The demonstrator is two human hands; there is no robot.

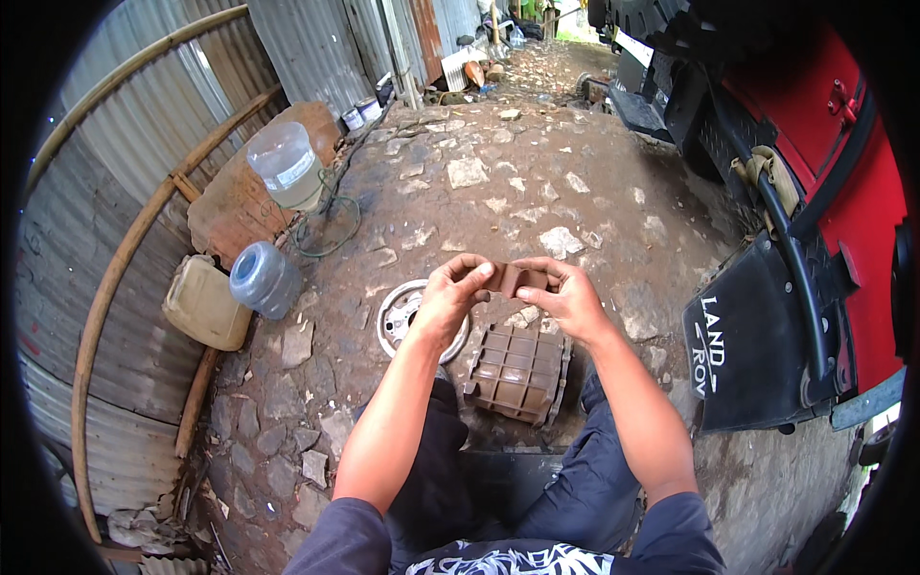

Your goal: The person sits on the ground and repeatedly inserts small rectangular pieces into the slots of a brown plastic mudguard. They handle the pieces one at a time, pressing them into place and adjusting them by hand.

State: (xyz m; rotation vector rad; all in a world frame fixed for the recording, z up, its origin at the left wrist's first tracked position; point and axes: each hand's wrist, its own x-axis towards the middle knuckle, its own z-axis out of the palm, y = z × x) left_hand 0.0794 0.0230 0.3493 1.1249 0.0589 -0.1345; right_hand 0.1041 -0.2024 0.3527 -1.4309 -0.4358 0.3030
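Observation:
Both hands are raised in front of me above a ribbed metal housing. A small brown sheet that looks like sandpaper [512, 278] is stretched and bent between them. My left hand [454, 299] pinches its left end between thumb and fingers. At the other end, my right hand [563, 295] is closed on it, the thumb in front. Below the hands, between my legs, the brown ribbed housing [518, 372], like a gearbox casing, lies on the ground. A pale round metal disc [391, 331] with holes lies just left of it, partly covered by my left forearm.
Uneven stone paving [431, 192] surrounds me. On the left stand a blue water jug [264, 280], a yellowish jerrycan [206, 305] and a clear upturned bottle [286, 163], beside a corrugated metal wall [125, 220]. A red vehicle [867, 230] with a black mudflap [757, 335] stands close on the right.

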